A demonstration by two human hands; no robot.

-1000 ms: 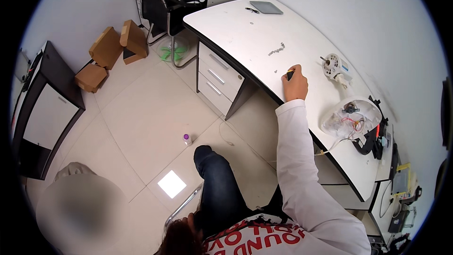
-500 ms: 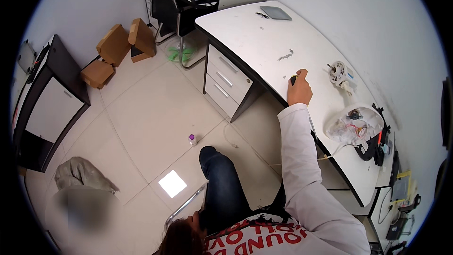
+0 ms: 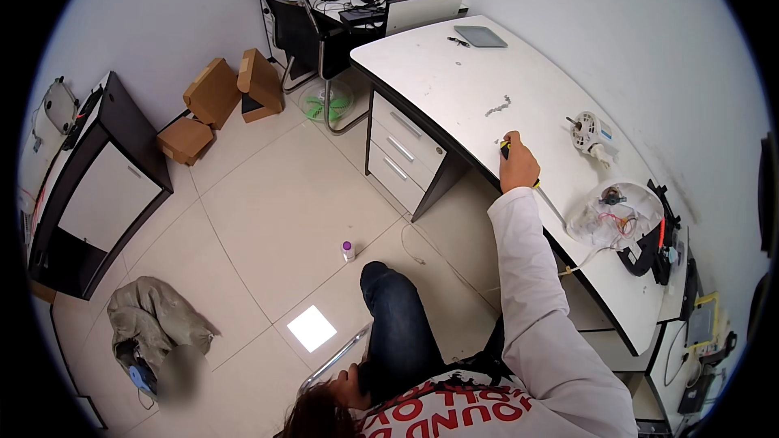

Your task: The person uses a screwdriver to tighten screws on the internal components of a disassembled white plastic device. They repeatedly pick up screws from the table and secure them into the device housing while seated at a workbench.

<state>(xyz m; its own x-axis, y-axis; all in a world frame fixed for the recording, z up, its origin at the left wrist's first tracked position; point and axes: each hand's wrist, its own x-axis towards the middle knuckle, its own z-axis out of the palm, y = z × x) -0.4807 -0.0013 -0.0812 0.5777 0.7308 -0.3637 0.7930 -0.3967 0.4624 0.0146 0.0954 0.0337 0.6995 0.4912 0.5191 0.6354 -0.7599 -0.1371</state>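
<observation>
Over the front edge of the white desk [image 3: 454, 77], my right hand [image 3: 520, 165] is closed around a yellow-and-black screwdriver [image 3: 505, 149]. A thin shaft comes out from under the palm, slanting toward a white plastic housing [image 3: 608, 219] with loose coloured wires inside. Behind it lies a white fan motor [image 3: 595, 135] with a bare metal shaft. A wavy row of small metal parts [image 3: 498, 106], apparently screws, lies just beyond my hand. At the lower edge, beside the chair's metal armrest, what seems to be my left hand [image 3: 347, 387] is partly covered by hair; its fingers cannot be made out.
A grey flat tablet-like slab [image 3: 482, 36] lies at the desk's far end. Drawers [image 3: 399, 146] stand beneath. A black chair [image 3: 296, 28], brown cardboard boxes [image 3: 213, 93] and a green fan blade [image 3: 324, 105] are beyond. A purple-capped bottle [image 3: 347, 251] stands on the floor.
The whole view has shifted, with the scene sitting slightly lower and further right. My right hand has turned a little, and the screwdriver's shaft now shows below it.
</observation>
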